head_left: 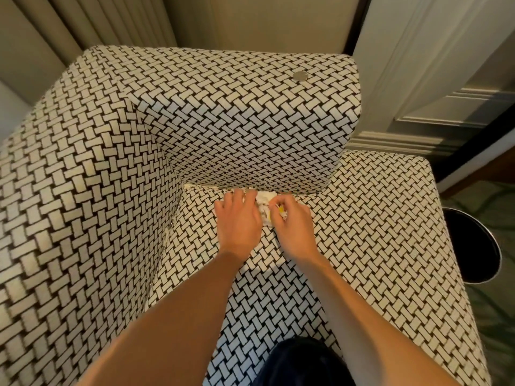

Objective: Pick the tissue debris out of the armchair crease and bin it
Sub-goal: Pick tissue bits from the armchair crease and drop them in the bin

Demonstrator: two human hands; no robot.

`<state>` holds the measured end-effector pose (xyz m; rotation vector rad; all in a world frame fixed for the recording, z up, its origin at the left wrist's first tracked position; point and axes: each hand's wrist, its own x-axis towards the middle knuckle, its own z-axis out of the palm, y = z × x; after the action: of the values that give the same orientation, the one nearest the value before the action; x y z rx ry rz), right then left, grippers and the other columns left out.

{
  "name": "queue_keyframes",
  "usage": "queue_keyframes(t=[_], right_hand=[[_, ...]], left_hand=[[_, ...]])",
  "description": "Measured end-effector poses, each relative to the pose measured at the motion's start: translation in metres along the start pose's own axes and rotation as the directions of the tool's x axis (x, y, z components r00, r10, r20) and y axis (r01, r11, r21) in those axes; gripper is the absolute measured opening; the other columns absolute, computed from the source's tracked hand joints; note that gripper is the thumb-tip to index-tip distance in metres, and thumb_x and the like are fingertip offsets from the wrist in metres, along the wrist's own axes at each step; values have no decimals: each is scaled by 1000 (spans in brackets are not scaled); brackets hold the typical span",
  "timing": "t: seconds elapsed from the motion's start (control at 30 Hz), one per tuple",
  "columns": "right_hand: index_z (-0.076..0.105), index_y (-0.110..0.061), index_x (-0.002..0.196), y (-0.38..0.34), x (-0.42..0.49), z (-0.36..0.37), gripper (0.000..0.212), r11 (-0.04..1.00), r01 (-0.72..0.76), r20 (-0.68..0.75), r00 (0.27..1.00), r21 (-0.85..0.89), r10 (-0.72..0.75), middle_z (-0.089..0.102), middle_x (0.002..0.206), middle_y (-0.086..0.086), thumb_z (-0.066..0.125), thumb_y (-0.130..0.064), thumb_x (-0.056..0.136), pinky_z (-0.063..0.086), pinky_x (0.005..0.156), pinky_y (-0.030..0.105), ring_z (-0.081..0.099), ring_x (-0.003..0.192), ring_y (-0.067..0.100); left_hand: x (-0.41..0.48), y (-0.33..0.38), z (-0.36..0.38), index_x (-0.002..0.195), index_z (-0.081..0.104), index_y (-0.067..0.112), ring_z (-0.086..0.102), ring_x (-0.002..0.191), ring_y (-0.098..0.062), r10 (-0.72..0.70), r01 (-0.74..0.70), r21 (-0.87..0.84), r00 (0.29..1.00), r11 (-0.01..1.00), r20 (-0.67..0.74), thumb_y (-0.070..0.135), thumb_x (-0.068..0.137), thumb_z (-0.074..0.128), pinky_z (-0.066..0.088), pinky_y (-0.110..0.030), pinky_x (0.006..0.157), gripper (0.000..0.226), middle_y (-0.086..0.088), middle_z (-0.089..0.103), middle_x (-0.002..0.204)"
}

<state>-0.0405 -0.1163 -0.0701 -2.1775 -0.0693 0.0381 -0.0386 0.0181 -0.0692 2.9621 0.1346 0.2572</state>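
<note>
White crumpled tissue debris (264, 201) with a bit of yellow in it lies on the seat of the black-and-white woven-pattern armchair (362, 232), right at the crease under the backrest. My left hand (238, 218) lies over its left side, fingers reaching to the crease. My right hand (289, 221) has its fingers curled round the tissue's right part. More white scraps show along the crease (195, 186) to the left. A round black bin (471, 246) stands on the floor to the right of the chair.
The armrest (83, 190) rises at the left and the backrest (250, 121) stands ahead. Curtains hang behind at the left and a white panelled door (446, 79) is at the right. A small round metal disc (300, 76) lies on top of the backrest.
</note>
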Motion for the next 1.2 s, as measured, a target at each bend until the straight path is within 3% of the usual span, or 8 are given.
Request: queue_keyframes(t=[0.13,0.3,0.53,0.7,0.83,1.0,1.07,1.2], right_hand=[[59,-26,110,-11,-14,-25,10,994,-76,7,997,81,76,68,78,-2,51,-31,105,40,41,26,50,46,5],[58,-24,112,-26,-33,-47,10,951,-170,-62,980,257,192,66,86,-5,52,-23,105,41,48,24,48,49,2],[63,-19,117,-35,-74,-80,25,724,-412,157,905,554,395,69,109,5,49,-36,105,57,73,26,67,95,19],[62,-11,124,-34,-88,-118,33,562,-408,170,888,719,428,67,116,14,43,-32,105,53,77,32,64,98,22],[64,-10,113,-27,-99,-159,34,466,-321,107,897,824,429,70,109,13,41,-33,104,50,82,34,62,97,23],[65,-9,87,14,-103,-205,30,216,-145,11,852,966,524,69,80,6,42,-23,100,47,78,35,60,81,20],[66,-6,91,30,-102,-221,30,113,-75,1,840,991,543,70,86,9,42,-23,99,48,85,40,63,85,24],[62,3,120,75,-95,-256,41,-8,41,-29,813,999,582,67,116,20,44,-22,93,47,103,50,64,107,34]], left_hand=[[4,5,-13,117,52,21,57,94,-18,76,-65,-79,987,995,141,23,101,45,48,-41,88,17,2,62,105],[-26,24,-31,130,43,23,60,65,-14,93,15,-454,972,891,216,28,108,38,54,-37,59,23,4,63,82],[-52,78,-69,132,46,21,62,83,-10,-21,389,-783,900,484,435,23,109,39,53,-20,63,24,8,59,108],[-58,118,-92,131,53,11,57,85,-17,47,589,-785,794,190,607,25,109,34,50,-21,63,32,-15,63,114],[-65,154,-96,117,58,13,59,90,-23,70,638,-770,768,-3,636,12,103,35,50,-29,68,27,-14,65,107],[-63,215,-82,126,51,13,58,106,-29,163,672,-740,727,30,667,-10,81,41,55,-35,72,51,-17,58,126],[-58,237,-73,130,49,14,57,116,-30,176,689,-723,706,55,686,-16,82,42,57,-37,86,57,-15,55,128],[-47,287,-51,140,48,18,59,118,-22,190,693,-713,690,109,699,-15,90,48,57,-28,87,59,-5,54,133]])
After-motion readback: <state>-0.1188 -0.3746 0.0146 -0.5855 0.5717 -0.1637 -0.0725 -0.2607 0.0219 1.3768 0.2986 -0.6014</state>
